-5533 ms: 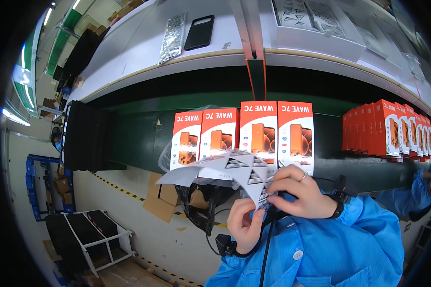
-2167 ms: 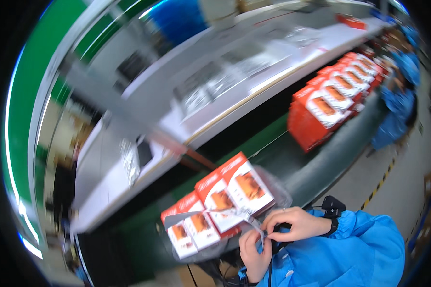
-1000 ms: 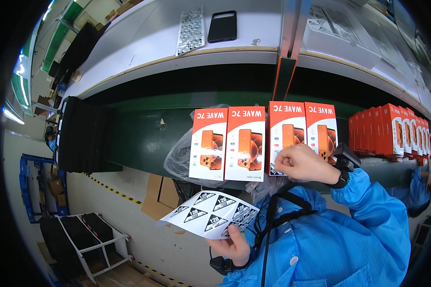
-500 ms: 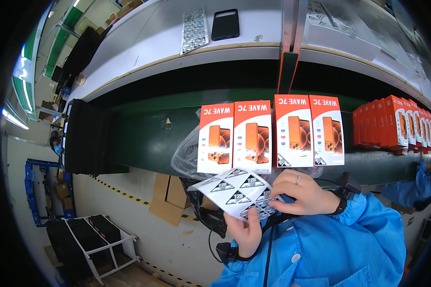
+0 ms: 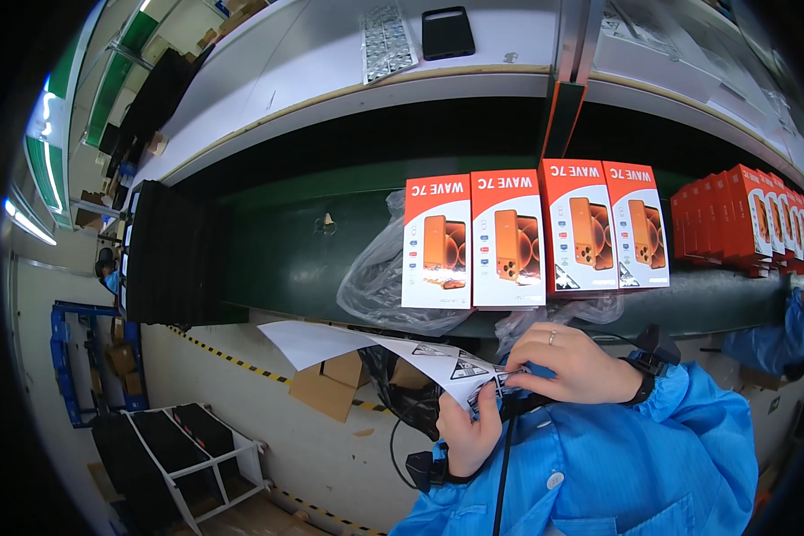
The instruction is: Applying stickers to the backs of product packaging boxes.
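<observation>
Dark green conveyor belt (image 5: 295, 259) running left to right across the view, slightly bowed by the lens. White workbench surface (image 5: 330, 80) beyond its far edge, carrying a black phone (image 5: 448, 32) and a silvery patterned strip (image 5: 386, 41) just left of it.

On the belt, toward its near edge: 4 orange phone boxes (image 5: 536, 234) lying flat, side by side and touching, printed faces up. Clear plastic film (image 5: 380, 281) crumpled against the left box, spreading under the row and showing again below the right pair at the near edge. Further row of orange boxes (image 5: 746, 214) standing close-packed toward the belt's right end, well apart from the 4. Black upright panel (image 5: 165, 255) at the belt's left end.

Below the near edge, off the belt: white label sheet (image 5: 393, 353) held out level in front of the body, free end reaching left, printed triangular labels visible at the held end. Left hand (image 5: 469, 429) gripping the sheet's right end from beneath, thumb on top, fingers curled under. Right hand (image 5: 576, 362) laid over the same end, fingertips (image 5: 514, 380) pinching at a label on the sheet's edge, ring on 1 finger, black wristband at the cuff. Blue sleeves on both forearms.

Another person's blue sleeve (image 5: 782, 330) at the belt's right end. Flattened cardboard (image 5: 330, 384) on the floor under the sheet. White wire rack (image 5: 192, 447) at lower left.
</observation>
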Demonstrator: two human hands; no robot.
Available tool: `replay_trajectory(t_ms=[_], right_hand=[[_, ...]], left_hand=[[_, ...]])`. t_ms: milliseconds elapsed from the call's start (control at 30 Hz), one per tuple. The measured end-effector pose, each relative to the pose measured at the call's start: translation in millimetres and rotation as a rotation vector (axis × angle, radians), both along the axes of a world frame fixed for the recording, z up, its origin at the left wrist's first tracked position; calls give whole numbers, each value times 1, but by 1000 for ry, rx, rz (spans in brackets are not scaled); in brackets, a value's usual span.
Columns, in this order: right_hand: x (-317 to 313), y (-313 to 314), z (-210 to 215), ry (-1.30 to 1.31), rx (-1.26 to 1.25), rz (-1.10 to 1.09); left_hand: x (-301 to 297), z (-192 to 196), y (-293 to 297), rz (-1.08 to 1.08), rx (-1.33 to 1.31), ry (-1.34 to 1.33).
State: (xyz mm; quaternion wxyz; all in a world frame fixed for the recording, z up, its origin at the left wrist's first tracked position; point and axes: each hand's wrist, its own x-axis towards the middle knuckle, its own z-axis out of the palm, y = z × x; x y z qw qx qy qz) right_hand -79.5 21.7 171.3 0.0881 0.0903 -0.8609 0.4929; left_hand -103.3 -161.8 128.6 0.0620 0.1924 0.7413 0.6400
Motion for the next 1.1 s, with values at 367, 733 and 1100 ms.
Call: replay_trajectory(t_ms=[367, 733, 1100], right_hand=[[-33, -30, -15, -89, 37, -56], [-87, 19, -21, -524, 4, -212], [-87, 23, -28, -532, 9, -240]], left_hand=[[-27, 2, -6, 306, -345, 201], [-41, -9, -18, 233, -310, 7], [-46, -1, -12, 226, -294, 2]])
